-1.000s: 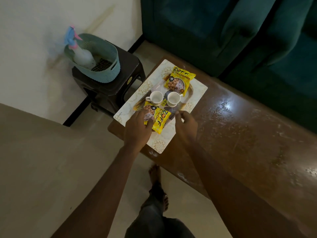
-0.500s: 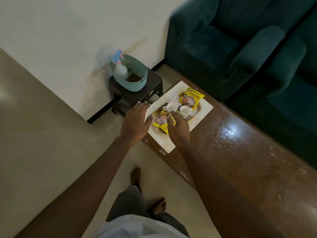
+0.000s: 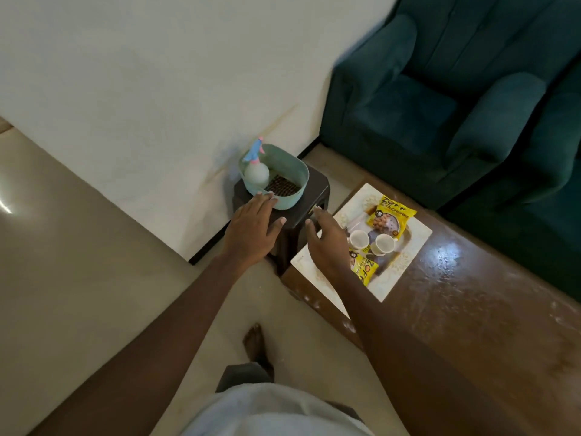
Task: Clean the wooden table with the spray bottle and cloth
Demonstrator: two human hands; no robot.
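A white spray bottle (image 3: 256, 171) with a blue and pink trigger stands in a teal basket (image 3: 292, 174) on a dark stool (image 3: 317, 190). A dark checked cloth (image 3: 281, 186) lies in the basket's bottom. My left hand (image 3: 253, 231) reaches over the stool with straight fingers, fingertips at the basket's near rim, holding nothing. My right hand (image 3: 328, 243) hovers with relaxed fingers between the stool and the wooden table (image 3: 471, 303), empty. The brown tabletop is glossy, with pale smears.
On the table's near end a white tray (image 3: 418, 243) carries two white cups (image 3: 371, 240) and two yellow snack packets (image 3: 391, 217). Green sofas (image 3: 440, 99) stand behind the table, a white wall to the left. My bare foot (image 3: 254, 343) is on the tiled floor.
Both hands have left the tray and moved left toward the stool. My left hand has reached the basket's rim. The camera has pulled back and turned left.
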